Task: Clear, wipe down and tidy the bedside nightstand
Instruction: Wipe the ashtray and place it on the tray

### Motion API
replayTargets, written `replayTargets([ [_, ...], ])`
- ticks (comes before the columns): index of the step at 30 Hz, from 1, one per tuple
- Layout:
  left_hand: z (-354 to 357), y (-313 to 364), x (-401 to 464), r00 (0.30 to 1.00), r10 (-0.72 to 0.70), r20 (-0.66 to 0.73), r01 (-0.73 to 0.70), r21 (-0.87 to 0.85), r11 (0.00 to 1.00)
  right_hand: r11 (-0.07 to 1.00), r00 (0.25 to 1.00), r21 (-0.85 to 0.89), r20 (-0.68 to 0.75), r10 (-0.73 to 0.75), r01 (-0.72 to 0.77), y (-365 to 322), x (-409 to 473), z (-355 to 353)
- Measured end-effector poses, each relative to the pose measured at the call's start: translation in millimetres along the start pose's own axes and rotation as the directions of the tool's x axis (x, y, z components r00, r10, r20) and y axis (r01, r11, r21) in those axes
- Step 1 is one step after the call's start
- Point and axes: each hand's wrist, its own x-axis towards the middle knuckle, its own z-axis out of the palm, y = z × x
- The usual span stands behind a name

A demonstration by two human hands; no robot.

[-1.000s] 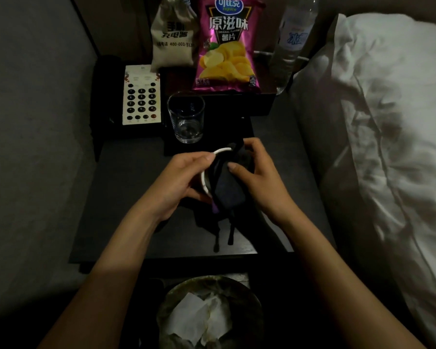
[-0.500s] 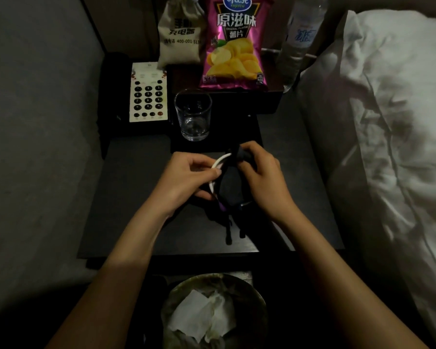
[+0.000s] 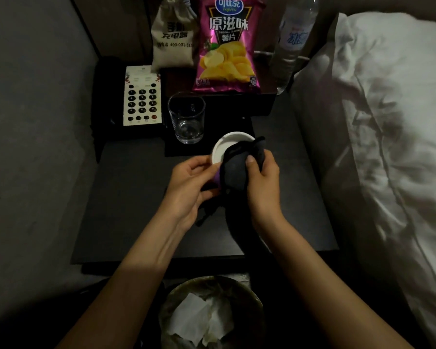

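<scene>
Above the middle of the dark nightstand (image 3: 126, 197), 2 hands meet around 1 small object. The left hand (image 3: 189, 182) curls its fingers around a purple-sided container with a white round lid (image 3: 227, 146), tilted so the lid faces up and away. The right hand (image 3: 262, 182) pinches a dark cloth (image 3: 237, 167) against that container, thumb pressed on the fabric; the cloth wraps its right side and a tail hangs down to the nightstand's front edge.

The front-left part of the top lies bare, as does a strip along the right edge, which runs close beside the white bedding (image 3: 388, 147). The left edge stands near a grey wall (image 3: 35, 122).

Along the back edge stand 3 items: a canvas pouch (image 3: 173, 39) at the left, a purple chip bag (image 3: 228, 46) in the middle, and a clear water bottle (image 3: 292, 41) at the back-right corner. Whether the bottle holds water cannot be told. A keypad phone (image 3: 141, 99) sits at the back-left corner. Just right of it stands 1 drinking glass (image 3: 186, 119), upright, with nothing visible inside, just behind the lid.

Below the front edge sits a round waste bin (image 3: 252, 298) holding crumpled white tissues (image 3: 194, 318).
</scene>
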Motion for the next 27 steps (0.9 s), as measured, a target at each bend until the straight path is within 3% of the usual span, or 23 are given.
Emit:
replayTargets([
  [4,5.4,-4.3,-2.6,1.000,0.009,0.023,-0.007,-0.092,0.996,0.984,0.992,0.129,-0.023,0.126,-0.122,3.5,-8.7,6.3],
  [8,-3.4,4.8,-1.2,0.994,0.017,0.108,-0.023,0.061,0.998,0.994,0.994,0.027,0.013,0.108,-0.108,1.2,-3.2,3.1],
  [11,-11.6,14.5,-0.9,0.983,-0.031,0.182,0.000,0.166,0.986,0.986,0.995,-0.158,0.091,-0.046,0.060,-6.4,7.7,-7.2],
  [13,-16.6,19.2,-0.9,0.976,-0.067,0.208,0.016,0.240,0.971,0.926,0.959,-0.299,0.227,-0.168,0.232,-11.7,12.0,-15.8],
  [16,-22.5,21.6,-1.3,0.968,-0.105,0.227,0.018,0.355,0.935,0.764,0.835,-0.413,0.469,-0.288,0.495,-17.6,14.3,-26.8],
  [18,-26.2,21.8,-0.8,0.966,-0.103,0.236,-0.009,0.431,0.902,0.690,0.761,-0.424,0.578,-0.293,0.587,-19.7,15.2,-30.5],
  [22,-32.0,25.6,0.4,0.961,-0.078,0.266,-0.055,0.457,0.888,0.610,0.708,-0.451,0.652,-0.273,0.651,-18.9,15.7,-31.2],
  [27,-29.9,23.4,0.4,0.969,-0.053,0.242,-0.044,0.378,0.925,0.734,0.766,-0.382,0.576,-0.285,0.561,-19.3,14.3,-28.5],
])
